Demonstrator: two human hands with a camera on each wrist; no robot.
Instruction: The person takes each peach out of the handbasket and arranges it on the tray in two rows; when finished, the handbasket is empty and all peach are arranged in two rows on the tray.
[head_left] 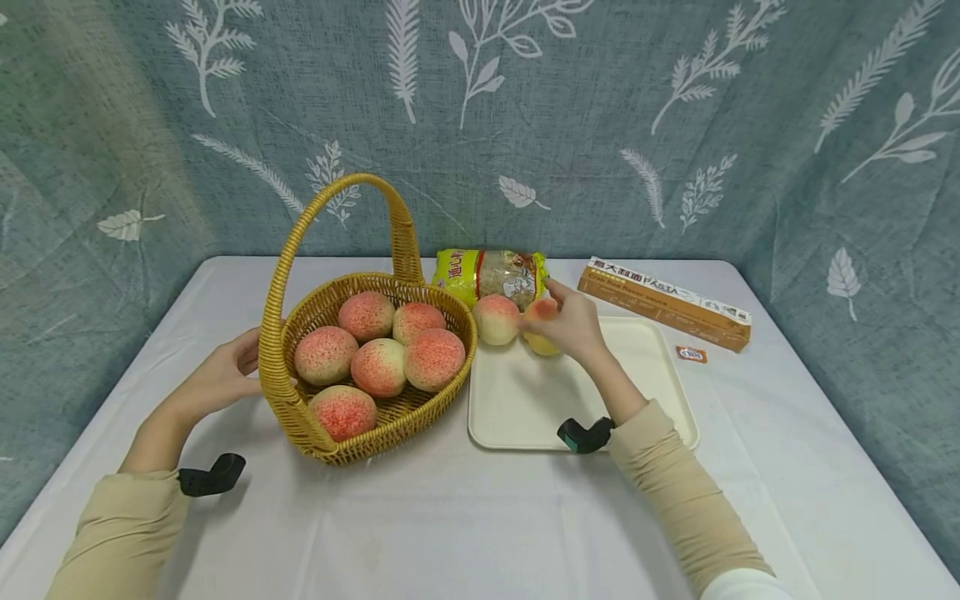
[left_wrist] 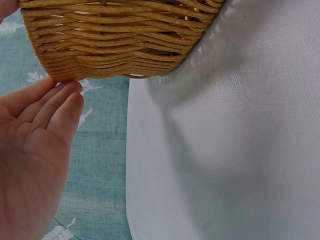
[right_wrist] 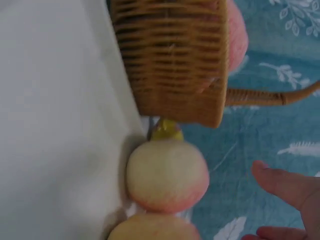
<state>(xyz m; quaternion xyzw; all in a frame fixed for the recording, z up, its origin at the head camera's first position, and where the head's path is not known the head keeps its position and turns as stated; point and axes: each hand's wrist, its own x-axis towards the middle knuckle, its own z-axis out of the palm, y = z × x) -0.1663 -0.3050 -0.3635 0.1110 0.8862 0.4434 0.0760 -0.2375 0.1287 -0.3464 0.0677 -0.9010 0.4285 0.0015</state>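
Observation:
On the left of the table stands a golden wicker basket [head_left: 360, 442] with a tall handle, holding several red-and-cream peaches [head_left: 378, 367]. My left hand [head_left: 221, 375] grips its left end: the thumb is at the rim, and the fingers [left_wrist: 60, 107] reach the bottom edge. A cream tray [head_left: 600, 417] to the right bears a pale peach [head_left: 497, 321] and a yellowish-red peach [head_left: 546, 344] at its far left corner. Over the second peach, partly hiding it, hovers my right hand [head_left: 573, 321]; in the right wrist view its thumb [right_wrist: 277, 180] is apart from the fruit.
Behind the tray lies a yellow-and-clear bag of pasta [head_left: 491, 275]. A long brown pasta box [head_left: 667, 304] rests at the back right, with a small orange packet [head_left: 691, 354] in front of it. A blue-green curtain [head_left: 585, 167] hangs behind the white table [head_left: 450, 533].

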